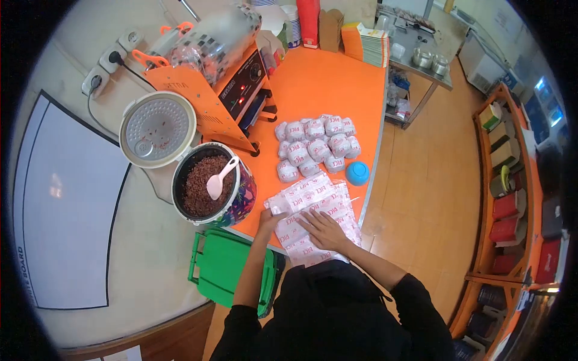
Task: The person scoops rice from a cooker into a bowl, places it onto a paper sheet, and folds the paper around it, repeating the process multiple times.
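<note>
Sheets of white wrapping paper (313, 195) printed in red lie at the front edge of the orange table. My left hand (271, 222) is closed on the left edge of the paper. On top of the sheets my right hand (325, 231) lies flat, its fingers spread and holding nothing. Beyond the paper sits a stacked group of rounded wrapped bundles (316, 144) in the same printed paper. A small blue bowl (357, 173) stands just right of them. To the left, an open rice cooker (245, 195) holds dark reddish rice (201, 186), with a pale pink rice paddle (222, 178) resting on it.
Behind the cooker stands an orange sealing machine (192, 102) with a film roll. A green lidded bin (226, 265) is below the table's left front. Cartons (365, 45) and cups line the table's back. Orange shelving (475, 240) stands right, across the floor.
</note>
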The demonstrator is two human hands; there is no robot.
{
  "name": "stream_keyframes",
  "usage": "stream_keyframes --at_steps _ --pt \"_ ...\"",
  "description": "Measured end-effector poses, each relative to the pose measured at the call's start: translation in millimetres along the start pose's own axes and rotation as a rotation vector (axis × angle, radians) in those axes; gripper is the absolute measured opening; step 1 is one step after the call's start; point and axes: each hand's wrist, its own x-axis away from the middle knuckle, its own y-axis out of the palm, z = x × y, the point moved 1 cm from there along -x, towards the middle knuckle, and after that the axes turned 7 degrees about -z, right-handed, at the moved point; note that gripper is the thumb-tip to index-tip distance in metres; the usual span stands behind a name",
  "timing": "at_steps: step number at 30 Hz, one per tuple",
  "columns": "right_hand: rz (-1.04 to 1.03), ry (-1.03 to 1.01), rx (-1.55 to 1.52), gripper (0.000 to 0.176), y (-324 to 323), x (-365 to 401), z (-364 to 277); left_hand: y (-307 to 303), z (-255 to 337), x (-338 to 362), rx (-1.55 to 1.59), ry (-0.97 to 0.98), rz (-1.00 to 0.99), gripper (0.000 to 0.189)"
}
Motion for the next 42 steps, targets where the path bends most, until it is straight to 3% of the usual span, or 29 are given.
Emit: stream_keyframes --at_steps 3,6,8,10,12,15,18,21,24,27,31,33,36,39,42 --pt "-0.02 0.005 -0.02 0.062 -4.4 -1.2 0.0 -27.7 -9.6 -3.6 -0.439 0.254 -0.229 0.038" --pt "-0.044 0.009 -0.031 0.061 -0.9 -1.0 3.4 -36.5 -6.3 8.8 -0.171 0.287 -0.459 0.036" --pt "0.002 -0.01 -0.033 0.06 -6.0 -0.8 3.0 -15.0 51.1 28.9 -0.49 0.482 -0.466 0.031" --pt "0.023 -0.041 -0.034 0.059 -5.6 -0.2 4.1 10.1 80.9 26.1 -0.659 0.554 -0.451 0.029" --pt "0.021 -0.081 -0.036 0.058 4.2 0.3 10.2 32.0 89.2 15.1 -0.68 0.501 -0.423 0.028" --pt "-0.017 -0.121 0.018 0.06 11.0 -0.5 16.1 49.1 89.7 -5.6 -0.993 -0.005 -0.396 0.031" --pt "0.047 -0.138 0.014 0.055 7.6 1.5 17.5 51.9 57.4 19.0 -0.651 0.497 -0.237 0.03" --pt "0.049 -0.147 0.003 0.045 3.7 6.0 14.5 63.8 41.0 41.6 -0.61 0.639 -0.155 0.03" --pt "0.027 -0.168 0.058 0.045 26.9 13.1 24.4 73.2 39.0 60.3 -0.632 0.65 -0.149 0.036" --pt "0.158 -0.279 0.173 0.041 27.6 20.5 29.8 75.0 32.3 69.7 -0.877 0.754 -0.157 0.04" --pt "0.343 -0.194 0.192 0.039 35.8 30.4 33.6 83.0 10.2 79.4 -1.137 0.838 -0.151 0.042" --pt "0.262 -0.122 0.08 0.034 33.4 29.5 38.2 86.6 -12.2 77.1 -1.255 0.904 -0.093 0.042" --pt "0.228 -0.08 -0.032 0.03 28.5 30.6 50.5 90.8 -42.3 74.7 -0.955 0.801 0.112 0.033" --pt "0.156 -0.033 -0.146 0.028 40.0 32.5 60.3 92.6 12.3 98.0 -0.934 0.817 0.297 0.022" --pt "0.138 -0.055 -0.121 0.027 18.4 24.6 63.0 65.7 -27.4 74.1 -1.054 0.833 0.175 0.015"
